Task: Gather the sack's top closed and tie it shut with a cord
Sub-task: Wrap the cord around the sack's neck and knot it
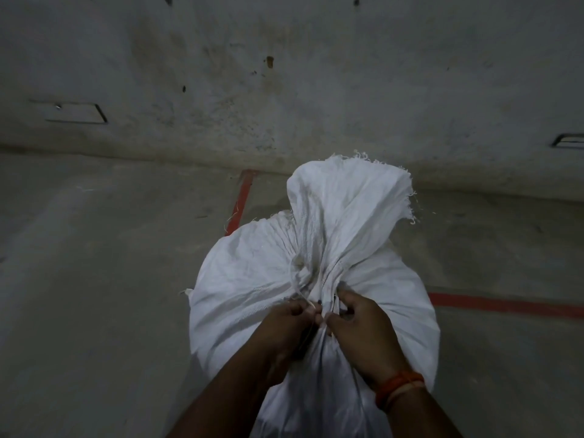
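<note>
Fingers (305, 308) of both hands pinch the thin cord (294, 279) at the sack's (252, 279) gathered neck (322, 273), six o'clock of the flared top — gathering's done, knot apparently unfinished!

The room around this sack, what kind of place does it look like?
Probably a warehouse, storeroom or basement work area, though that is a guess. The floor is bare concrete with red painted lines, the wall is stained bare plaster, and a filled white woven sack stands on the floor.
</note>
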`<state>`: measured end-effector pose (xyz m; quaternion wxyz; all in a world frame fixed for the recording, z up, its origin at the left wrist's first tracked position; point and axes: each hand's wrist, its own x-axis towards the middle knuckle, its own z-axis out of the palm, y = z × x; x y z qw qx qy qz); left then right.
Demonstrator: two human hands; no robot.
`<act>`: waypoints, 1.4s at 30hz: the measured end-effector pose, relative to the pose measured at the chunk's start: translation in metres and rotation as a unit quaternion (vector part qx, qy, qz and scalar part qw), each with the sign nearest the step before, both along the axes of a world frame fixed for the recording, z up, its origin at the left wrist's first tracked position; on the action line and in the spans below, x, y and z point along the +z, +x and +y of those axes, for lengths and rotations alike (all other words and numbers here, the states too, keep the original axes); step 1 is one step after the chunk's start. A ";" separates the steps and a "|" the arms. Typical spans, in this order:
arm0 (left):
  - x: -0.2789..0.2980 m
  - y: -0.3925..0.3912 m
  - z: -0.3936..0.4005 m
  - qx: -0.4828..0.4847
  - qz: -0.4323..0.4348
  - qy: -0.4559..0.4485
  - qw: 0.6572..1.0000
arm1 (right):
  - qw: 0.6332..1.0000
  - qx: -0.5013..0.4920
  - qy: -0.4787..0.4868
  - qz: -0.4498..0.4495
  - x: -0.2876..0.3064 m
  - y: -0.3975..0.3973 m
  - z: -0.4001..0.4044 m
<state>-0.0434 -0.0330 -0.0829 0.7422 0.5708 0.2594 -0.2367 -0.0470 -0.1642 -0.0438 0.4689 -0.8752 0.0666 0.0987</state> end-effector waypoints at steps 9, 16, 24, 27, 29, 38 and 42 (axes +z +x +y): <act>0.008 0.002 -0.002 0.060 -0.050 -0.072 0.994 | 0.999 0.007 0.040 0.006 -0.001 0.000 -0.006; -0.008 0.009 0.000 0.209 -0.060 -0.052 0.975 | 0.998 0.015 0.050 0.034 -0.005 -0.001 -0.008; 0.000 0.007 -0.008 0.224 -0.142 -0.114 0.957 | 0.993 -0.014 0.105 0.051 -0.011 0.002 -0.010; 0.003 0.002 -0.012 0.186 -0.182 -0.067 0.963 | 0.990 -0.019 0.135 0.041 -0.009 0.003 -0.013; 0.003 0.000 -0.013 0.181 -0.195 -0.035 0.963 | 0.988 -0.026 0.151 0.037 -0.011 0.004 -0.013; 0.004 -0.002 -0.014 0.190 -0.210 -0.021 0.959 | 0.980 -0.040 0.193 0.015 -0.020 0.007 -0.010; 0.005 -0.002 -0.015 0.186 -0.215 -0.009 0.959 | 0.977 -0.041 0.210 0.018 -0.015 0.006 -0.012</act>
